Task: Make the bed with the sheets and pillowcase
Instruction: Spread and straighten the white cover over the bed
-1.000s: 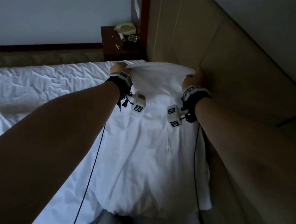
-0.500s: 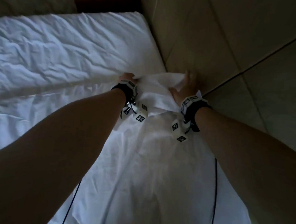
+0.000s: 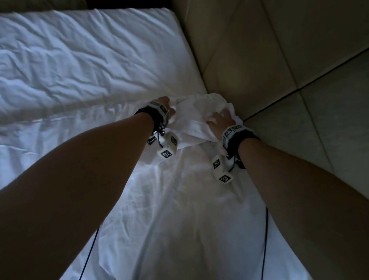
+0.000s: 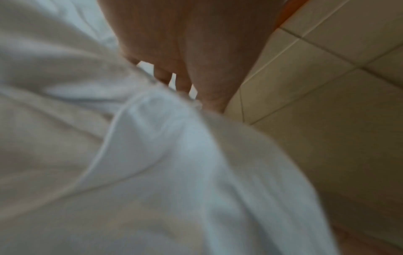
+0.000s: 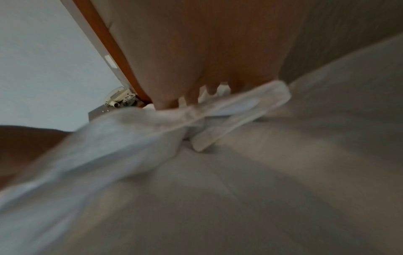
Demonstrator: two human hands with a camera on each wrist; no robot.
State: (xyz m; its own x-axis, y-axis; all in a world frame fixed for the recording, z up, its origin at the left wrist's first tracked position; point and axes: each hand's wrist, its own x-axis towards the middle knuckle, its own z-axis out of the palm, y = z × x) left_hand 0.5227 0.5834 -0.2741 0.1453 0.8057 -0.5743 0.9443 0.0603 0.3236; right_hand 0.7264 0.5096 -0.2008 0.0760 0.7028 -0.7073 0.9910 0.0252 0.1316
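Note:
A white pillowcase [image 3: 188, 204] lies lengthwise along the padded headboard [image 3: 269, 58], over the white bed sheet [image 3: 76, 59]. Its far end is bunched up between my hands. My left hand [image 3: 164, 105] grips the left side of that bunch, fingers curled into the cloth [image 4: 174, 155]. My right hand [image 3: 221, 120] grips the right side, close against the headboard, and its fingers [image 5: 209, 89] hook over the folded hem [image 5: 250, 105]. What fills the pillowcase is hidden.
The headboard panels rise right beside my right hand. The wrinkled sheet spreads away to the left. A dark nightstand with a phone [image 5: 119, 98] stands beyond the bed's far corner. Two thin cables [image 3: 265, 240] trail over the pillowcase.
Both hands have come down from up against the headboard to bed level and drawn closer together, bunching the pillowcase end. My view has tipped downward.

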